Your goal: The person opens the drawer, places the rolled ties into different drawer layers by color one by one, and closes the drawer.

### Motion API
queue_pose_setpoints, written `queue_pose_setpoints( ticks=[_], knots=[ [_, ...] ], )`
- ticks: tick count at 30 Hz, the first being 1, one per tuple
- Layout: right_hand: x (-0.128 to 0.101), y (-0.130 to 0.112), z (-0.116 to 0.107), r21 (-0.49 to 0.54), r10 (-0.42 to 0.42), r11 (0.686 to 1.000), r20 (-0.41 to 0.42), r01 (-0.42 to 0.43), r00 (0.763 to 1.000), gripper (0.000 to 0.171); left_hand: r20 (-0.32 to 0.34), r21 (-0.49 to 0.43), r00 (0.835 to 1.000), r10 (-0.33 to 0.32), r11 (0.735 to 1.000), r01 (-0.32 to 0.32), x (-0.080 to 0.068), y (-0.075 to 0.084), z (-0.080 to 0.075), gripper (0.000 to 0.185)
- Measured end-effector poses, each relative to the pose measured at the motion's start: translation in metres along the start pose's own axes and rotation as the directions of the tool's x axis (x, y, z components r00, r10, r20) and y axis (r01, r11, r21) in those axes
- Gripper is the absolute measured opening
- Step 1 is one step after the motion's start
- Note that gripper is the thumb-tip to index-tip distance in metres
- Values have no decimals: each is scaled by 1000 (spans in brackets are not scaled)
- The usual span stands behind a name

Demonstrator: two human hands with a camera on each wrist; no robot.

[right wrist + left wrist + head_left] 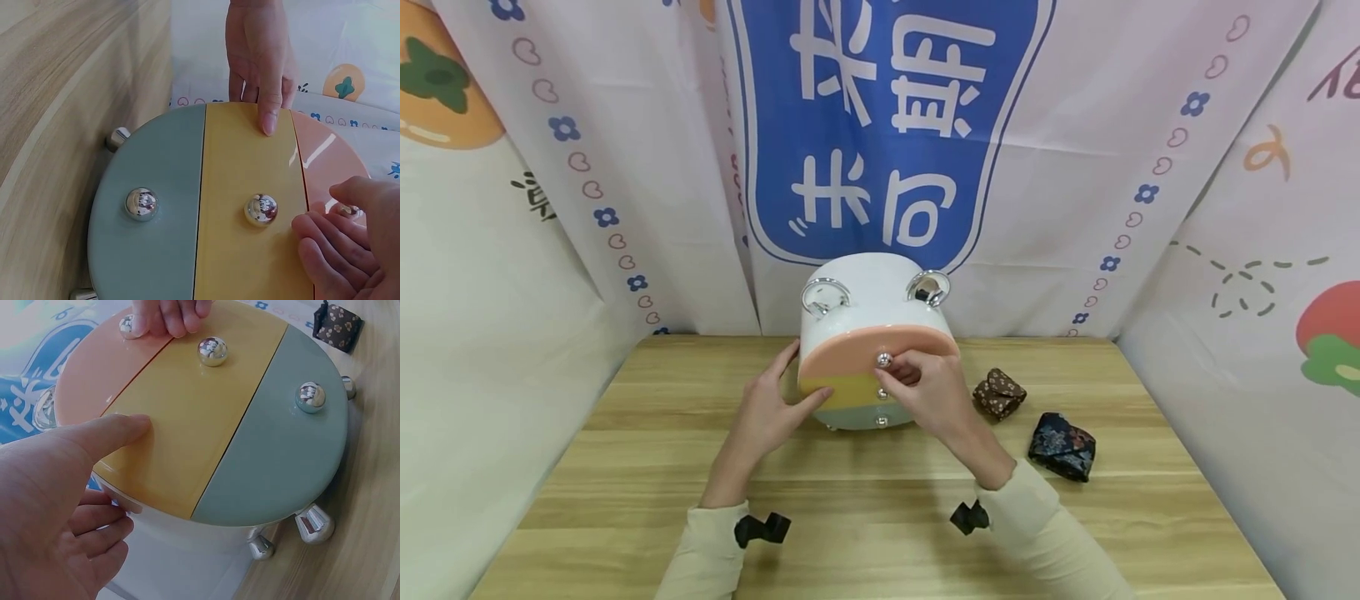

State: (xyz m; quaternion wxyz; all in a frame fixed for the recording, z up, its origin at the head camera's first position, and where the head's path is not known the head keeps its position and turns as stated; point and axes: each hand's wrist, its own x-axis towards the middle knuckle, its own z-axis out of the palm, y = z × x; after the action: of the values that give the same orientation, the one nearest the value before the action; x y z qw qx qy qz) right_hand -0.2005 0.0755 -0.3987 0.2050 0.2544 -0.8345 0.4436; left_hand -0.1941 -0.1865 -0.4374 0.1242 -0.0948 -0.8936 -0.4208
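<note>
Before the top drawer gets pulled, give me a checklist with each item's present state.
1. Right hand pinches the pink drawer's knob: ok.
2. Left hand braces the round drawer box, thumb on the yellow drawer: ok.
3. Yellow drawer and blue-grey drawer flush: ok.
4. Two fabric pouches lie apart from the box: ok.
5. Box feet seated on the table: cannot tell.
</note>
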Motion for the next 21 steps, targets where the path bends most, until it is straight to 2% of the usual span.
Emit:
queue_pose_setpoints(
  ticks=[5, 11, 21],
  knots=[
    [-7, -1, -4, 1, 20, 1000, -8, -20, 1000, 12, 1, 2, 1000, -7, 1000, 7, -1, 1, -6, 98],
    [-18, 3, -9, -58, 57, 997, -2, -57, 998, 16, -9, -14, 1000, -5, 1000, 5, -1, 5, -16, 89],
    [-34, 19, 6, -80, 80, 994, 12, -79, 997, 15, -21, -21, 1000, 6, 1000, -6, 4, 5, -20, 76]
  ],
)
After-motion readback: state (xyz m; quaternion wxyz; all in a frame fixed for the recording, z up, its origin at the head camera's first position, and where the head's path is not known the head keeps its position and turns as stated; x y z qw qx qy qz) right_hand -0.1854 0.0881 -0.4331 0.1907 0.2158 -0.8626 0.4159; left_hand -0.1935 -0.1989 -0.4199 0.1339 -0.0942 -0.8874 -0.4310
